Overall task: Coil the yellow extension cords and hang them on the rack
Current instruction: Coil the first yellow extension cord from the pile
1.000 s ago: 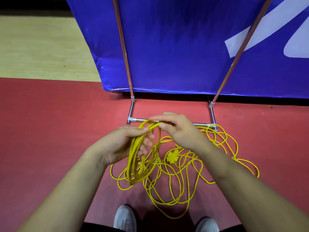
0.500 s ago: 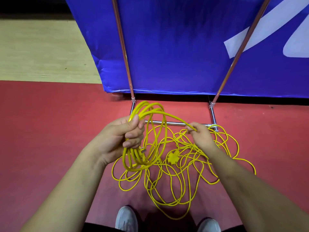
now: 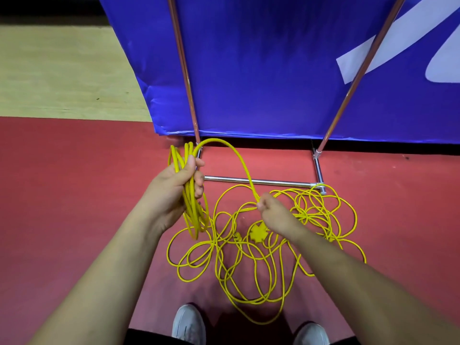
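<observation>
A yellow extension cord (image 3: 249, 275) lies in a loose tangle on the red floor, with its yellow socket block (image 3: 257, 232) near the middle. My left hand (image 3: 174, 188) grips a bundle of several coiled loops (image 3: 193, 210) that hang below the fist. One strand arches from that bundle over to my right hand (image 3: 276, 215), which pinches it low above the tangle. The rack's chrome base bar (image 3: 273, 181) runs behind both hands, with two copper-coloured uprights (image 3: 185, 78) rising from it.
A blue banner (image 3: 261, 70) hangs right behind the rack's uprights. Pale wooden floor (image 3: 62, 70) lies at the far left beyond the red floor. My two grey shoes (image 3: 189, 324) stand at the bottom edge, just short of the tangled cord.
My left hand has lifted the coil up and to the left. My right hand slid out along the cord to the right and down, drawing out a long arching strand.
</observation>
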Motion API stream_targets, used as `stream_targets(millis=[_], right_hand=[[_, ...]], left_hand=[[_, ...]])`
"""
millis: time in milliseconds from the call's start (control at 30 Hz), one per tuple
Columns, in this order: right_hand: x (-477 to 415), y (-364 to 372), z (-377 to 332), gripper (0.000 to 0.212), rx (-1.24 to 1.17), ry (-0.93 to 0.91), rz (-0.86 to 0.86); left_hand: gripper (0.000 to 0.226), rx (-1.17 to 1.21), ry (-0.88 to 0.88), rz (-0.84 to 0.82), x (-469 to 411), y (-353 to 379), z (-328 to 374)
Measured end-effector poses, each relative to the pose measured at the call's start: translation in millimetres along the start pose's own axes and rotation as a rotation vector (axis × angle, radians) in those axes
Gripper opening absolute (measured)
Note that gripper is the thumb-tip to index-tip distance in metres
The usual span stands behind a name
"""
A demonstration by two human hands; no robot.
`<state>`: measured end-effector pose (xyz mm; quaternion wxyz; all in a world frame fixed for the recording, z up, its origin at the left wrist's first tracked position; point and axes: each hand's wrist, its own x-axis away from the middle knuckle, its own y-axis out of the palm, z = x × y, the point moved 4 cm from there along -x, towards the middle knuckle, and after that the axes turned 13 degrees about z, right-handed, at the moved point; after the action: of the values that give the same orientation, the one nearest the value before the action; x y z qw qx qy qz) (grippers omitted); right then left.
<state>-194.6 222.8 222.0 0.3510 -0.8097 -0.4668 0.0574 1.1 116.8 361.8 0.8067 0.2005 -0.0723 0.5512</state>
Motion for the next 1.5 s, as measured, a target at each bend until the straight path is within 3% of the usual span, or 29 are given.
stream_targets(millis=[67, 133, 200, 267, 333, 433, 533, 667, 767, 933, 1233, 1300, 1400, 1500], right_hand=[[7, -5, -23, 0.024, 0.262, -0.197, -0.182], [26, -13, -50, 0.020, 0.391, -0.251, -0.473], [50, -23, -78, 0.017, 0.323, -0.250, -0.704], [64, -33, -103, 0.017, 0.129, -0.264, -0.803], [63, -46, -123, 0.016, -0.084, -0.323, -0.751], [48, -69, -131, 0.014, -0.394, -0.343, -0.543], [34, -79, -113, 0.008, -0.498, -0.282, -0.365], [20, -78, -64, 0.010, -0.305, -0.253, -0.242], [17, -81, -42, 0.018, -0.259, -0.212, -0.183], [20, -87, -68, 0.026, -0.262, -0.290, -0.093], [67, -83, -143, 0.017, -0.001, -0.540, -0.207], [71, -83, -151, 0.017, -0.040, -0.569, -0.176], [59, -83, -136, 0.020, -0.144, -0.536, -0.162], [37, -80, -84, 0.021, -0.018, -0.412, -0.210]], left_hand=[[0.029, -0.067, 0.010, -0.010, -2, -3, -1], [0.027, -0.125, -0.020, -0.022, -1, -4, -3], [0.022, -0.175, -0.076, -0.045, 4, -1, -7], [0.019, -0.214, -0.127, -0.115, 10, 6, -14], [0.022, -0.286, -0.150, -0.226, 19, 14, -17], [0.027, -0.371, -0.114, -0.362, 28, 22, -15], [0.025, -0.267, -0.092, -0.393, 29, 27, -11], [0.014, -0.037, -0.174, -0.246, 23, 21, -9], [0.012, -0.137, -0.170, -0.230, 20, 14, -11], [0.020, -0.177, -0.255, -0.147, 21, 15, -11], [0.009, -0.220, -0.332, -0.364, 37, 21, -16], [0.011, -0.207, -0.313, -0.424, 38, 21, -16], [0.012, -0.126, -0.264, -0.403, 35, 22, -12], [0.016, -0.017, -0.254, -0.302, 28, 18, -9]])
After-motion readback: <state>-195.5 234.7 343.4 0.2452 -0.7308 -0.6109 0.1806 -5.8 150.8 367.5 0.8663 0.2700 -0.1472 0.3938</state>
